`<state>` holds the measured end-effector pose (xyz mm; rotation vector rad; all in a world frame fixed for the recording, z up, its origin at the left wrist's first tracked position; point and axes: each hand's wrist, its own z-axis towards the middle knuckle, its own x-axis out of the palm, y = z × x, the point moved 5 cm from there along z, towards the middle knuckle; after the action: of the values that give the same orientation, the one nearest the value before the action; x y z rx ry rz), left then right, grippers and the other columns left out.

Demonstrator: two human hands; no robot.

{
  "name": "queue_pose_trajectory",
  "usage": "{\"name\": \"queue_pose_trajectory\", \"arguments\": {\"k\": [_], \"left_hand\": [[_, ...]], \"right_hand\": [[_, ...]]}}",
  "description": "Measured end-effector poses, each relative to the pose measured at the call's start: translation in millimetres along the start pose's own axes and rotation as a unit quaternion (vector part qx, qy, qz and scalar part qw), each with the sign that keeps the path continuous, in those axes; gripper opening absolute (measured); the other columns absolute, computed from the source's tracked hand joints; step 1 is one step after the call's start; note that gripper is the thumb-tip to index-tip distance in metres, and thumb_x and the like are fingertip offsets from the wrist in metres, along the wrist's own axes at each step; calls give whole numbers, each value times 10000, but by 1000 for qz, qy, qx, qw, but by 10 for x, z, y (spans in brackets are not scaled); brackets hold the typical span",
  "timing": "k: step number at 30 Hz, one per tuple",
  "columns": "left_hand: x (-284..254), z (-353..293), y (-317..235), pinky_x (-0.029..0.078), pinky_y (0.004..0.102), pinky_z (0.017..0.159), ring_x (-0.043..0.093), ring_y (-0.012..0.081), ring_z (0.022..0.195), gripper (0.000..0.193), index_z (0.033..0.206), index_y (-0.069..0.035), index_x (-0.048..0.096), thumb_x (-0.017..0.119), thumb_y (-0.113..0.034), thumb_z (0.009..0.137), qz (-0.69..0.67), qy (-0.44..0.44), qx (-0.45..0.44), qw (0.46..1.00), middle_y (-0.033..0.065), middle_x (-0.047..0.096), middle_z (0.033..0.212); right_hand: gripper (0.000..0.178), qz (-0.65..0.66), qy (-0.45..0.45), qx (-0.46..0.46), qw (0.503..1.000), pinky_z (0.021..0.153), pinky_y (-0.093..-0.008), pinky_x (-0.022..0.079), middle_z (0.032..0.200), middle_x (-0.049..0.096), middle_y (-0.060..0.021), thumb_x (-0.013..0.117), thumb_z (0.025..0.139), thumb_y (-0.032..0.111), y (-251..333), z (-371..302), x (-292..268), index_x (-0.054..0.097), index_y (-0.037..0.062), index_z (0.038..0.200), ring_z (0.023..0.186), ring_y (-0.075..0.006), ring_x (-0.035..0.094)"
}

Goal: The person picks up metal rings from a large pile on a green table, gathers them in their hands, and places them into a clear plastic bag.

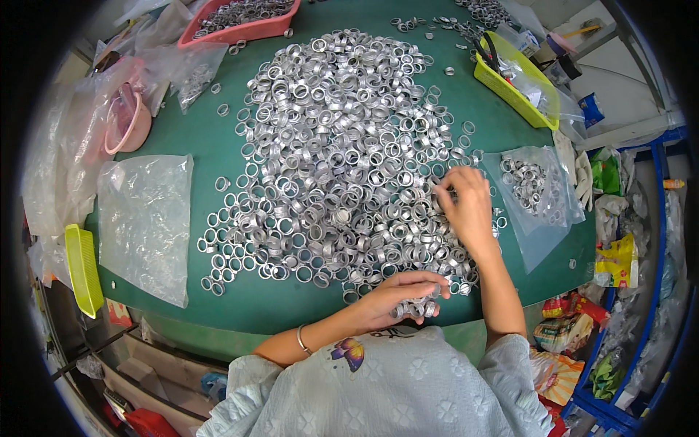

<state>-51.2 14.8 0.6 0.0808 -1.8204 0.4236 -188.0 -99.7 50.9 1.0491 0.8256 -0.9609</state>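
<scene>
A large heap of silver metal rings (342,146) covers the middle of the green table (240,302). Close to my body, my left hand (389,297) is cupped round several metal rings (415,309), which show below its fingers. At the right side of the heap my right hand (467,198) reaches down, its fingers bent and thumb drawn in against the rings. Whatever lies between those fingertips is hidden. Just right of that hand rests a clear plastic bag (535,218) with more rings inside.
An empty-looking clear bag (145,226) lies flat at the left, near a pink bowl (129,124) and a yellow-green basket (84,269). Far back stands a red tray (247,30) of rings. A yellow basket (513,84) with tools sits far right; blue shelving (655,269) borders that side.
</scene>
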Motion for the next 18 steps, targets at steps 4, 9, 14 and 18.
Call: {"name": "queue_pose_trajectory", "arguments": {"k": [4, 9, 14, 18], "left_hand": [[-4, 30, -2, 502, 245, 572, 595, 165, 833, 283, 1151, -37, 538, 538, -196, 916, 9, -12, 2, 1000, 71, 556, 1050], [-13, 44, -6, 498, 261, 574, 594, 172, 836, 268, 1137, -49, 546, 541, -195, 912, -1, -15, 3, 1000, 83, 560, 1049], [-44, 29, -55, 496, 264, 578, 591, 185, 849, 271, 1150, -59, 540, 532, -197, 916, -52, -17, 28, 998, 100, 571, 1059], [-49, 26, -77, 494, 260, 581, 589, 185, 854, 282, 1170, -70, 535, 521, -209, 925, -48, -27, 38, 998, 94, 568, 1066]], "right_hand": [[130, 49, -32, 11, 998, 765, -392, 377, 884, 578, -85, 686, 730, 95, -65, 31, -16, 595, 48, 811, 882, -284, 528], [135, 233, 5, 48, 971, 762, -332, 428, 923, 618, -83, 685, 762, 93, -251, -22, 31, 587, 26, 827, 881, -234, 584], [158, 579, 143, 209, 775, 840, -292, 438, 977, 636, -78, 630, 863, 148, -50, -200, -106, 616, 2, 919, 890, -135, 573], [121, 622, 171, 177, 743, 816, -263, 444, 1003, 617, -67, 625, 862, 83, 26, -334, -135, 602, -1, 946, 912, -108, 561]]}}
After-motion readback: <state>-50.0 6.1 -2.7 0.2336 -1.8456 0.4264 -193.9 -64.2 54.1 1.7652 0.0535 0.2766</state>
